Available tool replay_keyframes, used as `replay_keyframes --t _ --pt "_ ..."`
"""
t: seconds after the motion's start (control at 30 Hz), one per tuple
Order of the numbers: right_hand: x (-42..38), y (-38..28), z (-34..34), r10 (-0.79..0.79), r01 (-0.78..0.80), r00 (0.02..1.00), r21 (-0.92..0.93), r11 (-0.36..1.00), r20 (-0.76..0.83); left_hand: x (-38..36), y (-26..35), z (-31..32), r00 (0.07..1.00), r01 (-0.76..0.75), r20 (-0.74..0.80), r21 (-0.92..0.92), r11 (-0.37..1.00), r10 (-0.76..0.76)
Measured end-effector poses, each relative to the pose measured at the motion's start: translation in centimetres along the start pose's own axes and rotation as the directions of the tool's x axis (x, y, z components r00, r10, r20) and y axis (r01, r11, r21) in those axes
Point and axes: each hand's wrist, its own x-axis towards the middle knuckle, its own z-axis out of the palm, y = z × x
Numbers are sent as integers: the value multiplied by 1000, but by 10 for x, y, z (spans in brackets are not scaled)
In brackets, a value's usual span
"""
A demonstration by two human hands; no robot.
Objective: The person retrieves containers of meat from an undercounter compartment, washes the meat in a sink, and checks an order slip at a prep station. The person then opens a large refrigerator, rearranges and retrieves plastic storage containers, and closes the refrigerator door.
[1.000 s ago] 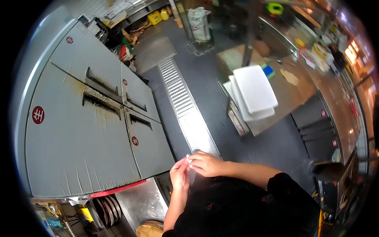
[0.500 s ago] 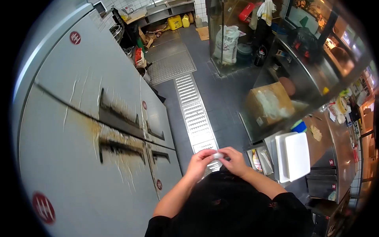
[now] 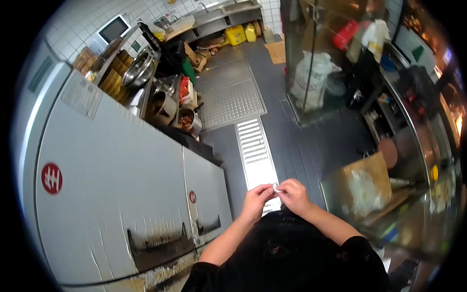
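Both hands meet in front of my black shirt [image 3: 292,253], above the floor grating. My left hand [image 3: 257,200] is closed, its thumb and fingertips pinching a small white thing [image 3: 275,188]. From the other side my right hand [image 3: 295,197] grips the same piece between thumb and fingers. It looks thin and soft, like a scrap of film or tissue, but its kind is too small to make out. Fingers cover most of it.
On the left stands a tall grey fridge [image 3: 121,170] with stained handles. Beyond it are pots [image 3: 163,107] and steel bowls [image 3: 138,70] on shelves. A metal drain grating [image 3: 255,151] runs along the floor. To the right are a glass partition [image 3: 304,58] and a cardboard box [image 3: 374,170].
The view has shifted forward along the fridge and tilted up, bringing the shelves and pots into sight. The white trays on the right have left view. Both hands keep pinching the white thing.
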Motion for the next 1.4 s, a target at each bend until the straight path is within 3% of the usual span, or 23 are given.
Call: replay_keyframes --t 0.23,0.4,0.53,0.67,0.77,0.83,0.9,0.93,1.0,1.03,1.13,1.23,1.37,1.4 --pt "212 59 21 -135 76 934 187 979 330 129 114 -15 995 -72 -76 -124 990 63" --pt "343 127 63 70 -254 855 298 920 514 241 187 -52 996 -84 -17 -162 983 83" --pt "460 173 97 12 -98 932 220 971 362 365 251 -83 973 -214 88 28 976 211" --pt "562 213 118 91 -155 975 324 933 204 474 346 -79 906 -407 243 269 873 348" --pt "624 246 124 195 -225 973 352 909 120 542 406 -72 916 -343 309 272 899 256" --pt "666 264 129 292 -295 952 530 795 93 586 431 -64 914 -375 282 311 873 292" --pt "707 288 136 432 -415 886 701 580 168 627 457 -58 918 -390 236 379 839 320" --pt "728 305 140 463 -446 867 701 556 184 647 475 -57 853 -516 316 631 580 415" --pt "771 343 150 515 -510 826 693 509 229 696 496 -59 695 -687 434 637 351 573" --pt "797 361 155 536 -533 799 732 424 272 720 506 -57 598 -747 490 627 220 634" --pt "880 408 169 546 -583 722 798 152 424 790 539 -54 596 -696 441 701 157 671" --pt "970 441 171 501 -691 648 719 72 574 861 574 -57 598 -650 399 748 130 695" --pt "1076 485 166 337 -777 612 623 87 716 938 632 -60 585 -607 391 792 64 711" --pt "1100 494 167 309 -793 601 597 118 737 954 647 -62 562 -577 410 817 -15 718"
